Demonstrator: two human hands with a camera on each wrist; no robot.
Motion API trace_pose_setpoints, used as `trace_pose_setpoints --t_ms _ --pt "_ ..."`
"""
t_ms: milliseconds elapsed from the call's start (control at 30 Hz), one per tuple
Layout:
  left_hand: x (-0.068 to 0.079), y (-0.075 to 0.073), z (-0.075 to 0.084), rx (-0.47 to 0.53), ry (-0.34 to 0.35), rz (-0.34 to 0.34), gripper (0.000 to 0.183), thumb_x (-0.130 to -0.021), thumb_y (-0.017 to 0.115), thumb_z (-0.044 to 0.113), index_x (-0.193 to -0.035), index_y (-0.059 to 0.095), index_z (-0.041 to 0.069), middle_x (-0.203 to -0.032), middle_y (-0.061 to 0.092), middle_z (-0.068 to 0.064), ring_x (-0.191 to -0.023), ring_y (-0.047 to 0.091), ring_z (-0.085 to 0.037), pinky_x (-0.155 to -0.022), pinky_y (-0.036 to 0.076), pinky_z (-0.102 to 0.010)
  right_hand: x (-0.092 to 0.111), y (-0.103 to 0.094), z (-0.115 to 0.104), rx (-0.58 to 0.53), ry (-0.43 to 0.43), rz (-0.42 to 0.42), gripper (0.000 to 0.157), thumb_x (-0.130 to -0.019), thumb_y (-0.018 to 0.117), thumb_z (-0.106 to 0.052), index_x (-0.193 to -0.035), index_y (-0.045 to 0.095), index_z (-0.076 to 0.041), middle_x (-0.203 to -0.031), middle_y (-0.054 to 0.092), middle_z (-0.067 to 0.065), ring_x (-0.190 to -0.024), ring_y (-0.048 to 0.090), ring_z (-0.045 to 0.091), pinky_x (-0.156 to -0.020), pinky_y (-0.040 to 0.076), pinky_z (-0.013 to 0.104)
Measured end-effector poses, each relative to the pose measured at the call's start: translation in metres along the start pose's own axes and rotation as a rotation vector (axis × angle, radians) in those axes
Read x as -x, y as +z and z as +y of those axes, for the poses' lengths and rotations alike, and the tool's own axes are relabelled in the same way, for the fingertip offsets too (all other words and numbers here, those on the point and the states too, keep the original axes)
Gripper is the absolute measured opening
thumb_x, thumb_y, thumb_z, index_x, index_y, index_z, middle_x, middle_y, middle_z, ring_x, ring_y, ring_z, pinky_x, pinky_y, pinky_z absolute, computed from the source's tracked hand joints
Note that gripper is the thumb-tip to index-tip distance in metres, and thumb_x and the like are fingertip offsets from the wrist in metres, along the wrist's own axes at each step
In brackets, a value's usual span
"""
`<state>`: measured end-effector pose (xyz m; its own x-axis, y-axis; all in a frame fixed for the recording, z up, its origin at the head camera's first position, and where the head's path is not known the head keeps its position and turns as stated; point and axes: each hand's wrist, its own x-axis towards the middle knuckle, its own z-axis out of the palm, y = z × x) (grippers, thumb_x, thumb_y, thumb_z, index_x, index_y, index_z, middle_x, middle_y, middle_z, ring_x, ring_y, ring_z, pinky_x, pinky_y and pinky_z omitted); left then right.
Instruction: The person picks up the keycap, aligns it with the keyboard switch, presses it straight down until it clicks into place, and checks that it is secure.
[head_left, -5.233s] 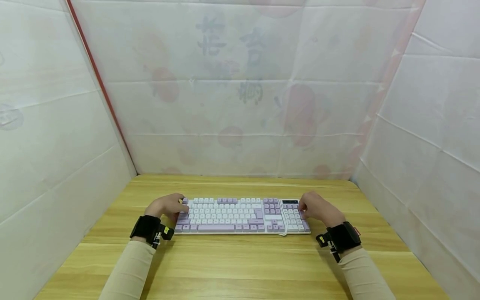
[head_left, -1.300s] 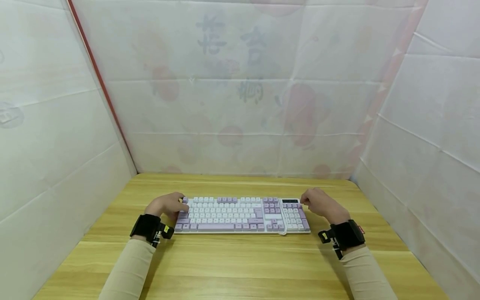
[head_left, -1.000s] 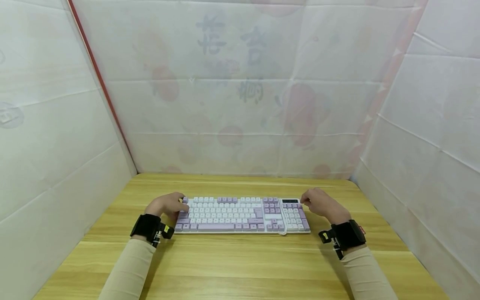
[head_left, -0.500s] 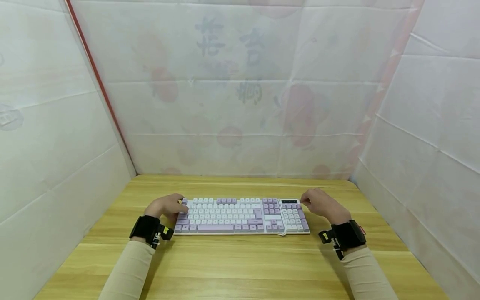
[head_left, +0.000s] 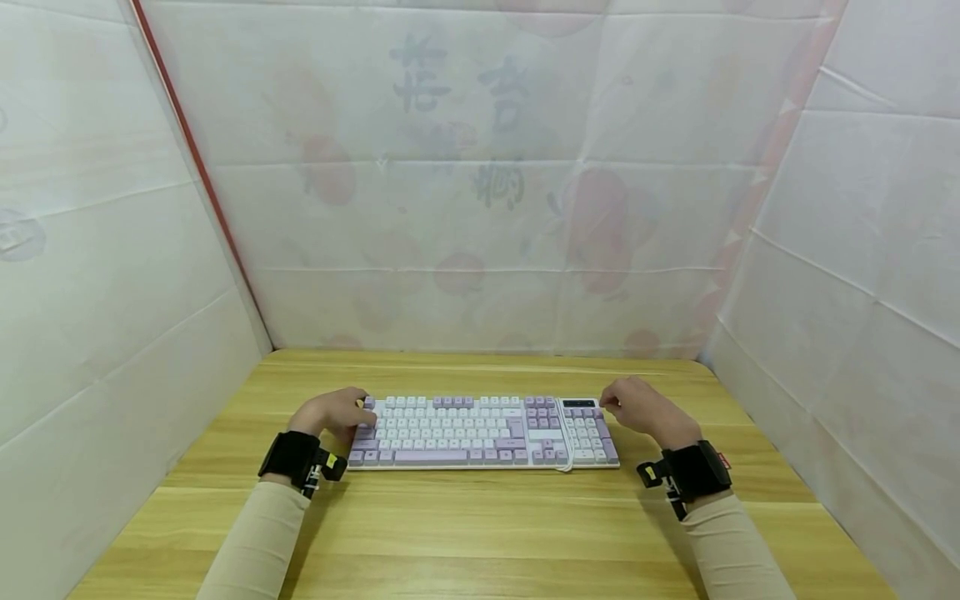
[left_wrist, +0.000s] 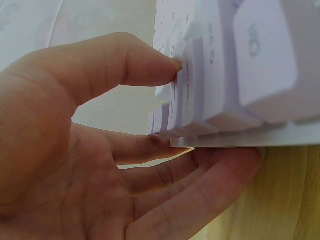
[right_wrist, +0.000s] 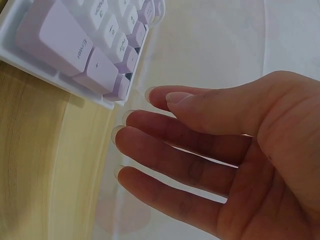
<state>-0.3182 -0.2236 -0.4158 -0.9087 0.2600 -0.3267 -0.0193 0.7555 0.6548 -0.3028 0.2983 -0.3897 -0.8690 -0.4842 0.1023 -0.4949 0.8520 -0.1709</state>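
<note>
A full-size white and lilac keyboard point(head_left: 450, 433) lies flat in the middle of the wooden table. My left hand point(head_left: 337, 412) holds its left end: in the left wrist view the thumb point(left_wrist: 135, 62) presses on the keys and the fingers point(left_wrist: 200, 195) reach beneath the edge. Just off the upper right corner hovers my right hand point(head_left: 645, 410). The right wrist view shows its fingers point(right_wrist: 170, 155) loosely bent with nothing in them, a small gap away from the keyboard. A folded white cable point(head_left: 566, 433) lies across the keys near the number pad.
The wooden table point(head_left: 480, 533) extends in front of and behind the keyboard. A pale patterned sheet point(head_left: 480, 250) hangs behind the table, with white sheets point(head_left: 847, 333) along both sides. Black straps with small cameras are on both wrists.
Since the earliest frame my right hand has let go of the keyboard's right end and shifted slightly right. The left hand keeps its hold. Over the last second almost nothing has moved.
</note>
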Motion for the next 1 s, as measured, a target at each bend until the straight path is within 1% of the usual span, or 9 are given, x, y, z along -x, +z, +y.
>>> trace_pose_setpoints --t_ms 367,533,700,867,1000 --pt "0.0021 -0.0001 0.0016 0.001 0.008 -0.001 0.075 -0.089 0.066 0.015 -0.150 0.035 -0.015 -0.138 0.052 -0.031 -0.093 0.063 -0.026 -0.077 0.060 -0.038 0.0013 -0.0001 -0.0004 -0.013 -0.005 0.004 0.016 -0.094 0.064 0.004 -0.098 0.079 0.000 -0.093 0.077 0.012 -0.085 0.070 0.026 -0.077 0.060 0.042" --pt "0.0032 -0.0002 0.0028 -0.007 0.010 0.004 0.075 -0.089 0.066 0.015 -0.150 0.035 -0.015 -0.137 0.053 -0.031 -0.092 0.063 -0.025 -0.077 0.060 -0.037 0.0016 -0.0005 -0.0001 -0.021 0.003 -0.003 0.016 -0.095 0.064 0.004 -0.098 0.079 0.001 -0.094 0.076 0.012 -0.086 0.070 0.026 -0.078 0.059 0.042" --pt "0.0039 -0.0005 0.0034 -0.008 0.010 0.003 0.071 -0.090 0.066 0.016 -0.148 0.039 -0.014 -0.134 0.054 -0.029 -0.092 0.062 -0.025 -0.076 0.059 -0.037 0.0018 -0.0005 0.0004 -0.024 0.017 -0.012 0.016 -0.096 0.064 0.003 -0.100 0.079 0.000 -0.095 0.076 0.012 -0.087 0.070 0.027 -0.079 0.059 0.042" --pt "0.0025 -0.0006 0.0021 -0.013 0.007 0.001 0.071 -0.090 0.066 0.017 -0.148 0.039 -0.013 -0.137 0.053 -0.030 -0.093 0.062 -0.026 -0.076 0.060 -0.037 0.0015 0.0006 0.0019 -0.025 0.003 -0.003 0.016 -0.095 0.064 0.003 -0.099 0.079 0.000 -0.094 0.077 0.012 -0.087 0.071 0.027 -0.078 0.060 0.041" --pt "0.0010 -0.0006 0.0002 -0.017 0.010 0.002 0.071 -0.090 0.067 0.017 -0.148 0.040 -0.013 -0.138 0.052 -0.031 -0.094 0.063 -0.026 -0.076 0.060 -0.037 0.0011 0.0016 0.0016 -0.030 0.013 -0.007 0.017 -0.095 0.063 0.004 -0.099 0.079 0.000 -0.095 0.077 0.012 -0.086 0.071 0.026 -0.078 0.060 0.041"
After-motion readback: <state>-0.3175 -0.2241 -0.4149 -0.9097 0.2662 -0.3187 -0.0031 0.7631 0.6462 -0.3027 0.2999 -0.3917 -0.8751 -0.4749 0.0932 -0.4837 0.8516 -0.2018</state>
